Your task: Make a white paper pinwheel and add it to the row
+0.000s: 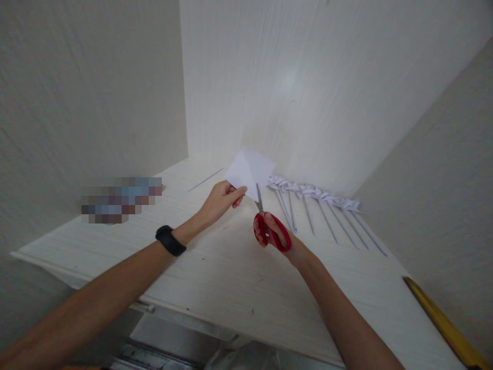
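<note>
My left hand (227,198), with a black band on its wrist, pinches the lower left edge of a folded sheet of white paper (250,167). Red-handled scissors (279,234) sit in my right hand (271,231), fingers through the loops. The scissor blades point up and away, touching the paper's lower corner, just right of my left thumb. Whether the blades have cut into the paper I cannot tell. To the right of the scissors lies a row of pinwheel-like folded white paper pieces (318,192) on thin white sticks (308,216).
A single thin white stick (205,180) lies left of the paper on the white tabletop (215,288). Farther left is a blurred-out object (121,200). White walls (308,77) enclose the back and sides. A yellow strip-like object (442,318) lies at the right edge.
</note>
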Motion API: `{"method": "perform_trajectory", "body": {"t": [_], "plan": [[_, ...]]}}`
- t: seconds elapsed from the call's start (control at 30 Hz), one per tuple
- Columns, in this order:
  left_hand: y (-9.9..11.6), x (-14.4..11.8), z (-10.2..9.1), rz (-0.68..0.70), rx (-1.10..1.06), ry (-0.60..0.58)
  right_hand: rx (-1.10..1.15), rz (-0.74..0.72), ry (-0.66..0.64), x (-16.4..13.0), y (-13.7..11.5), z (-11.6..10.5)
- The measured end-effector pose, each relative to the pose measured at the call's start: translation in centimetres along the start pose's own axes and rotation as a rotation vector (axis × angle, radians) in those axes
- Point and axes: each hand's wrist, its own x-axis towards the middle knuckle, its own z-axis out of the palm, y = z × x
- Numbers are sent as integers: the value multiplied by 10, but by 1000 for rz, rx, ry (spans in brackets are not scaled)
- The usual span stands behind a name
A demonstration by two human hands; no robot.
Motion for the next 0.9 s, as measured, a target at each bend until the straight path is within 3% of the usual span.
{"method": "perform_trajectory", "body": {"t": [0.9], "plan": [[3, 1, 0, -10, -18, -11, -135, -6, 80, 0, -2, 1]]}}
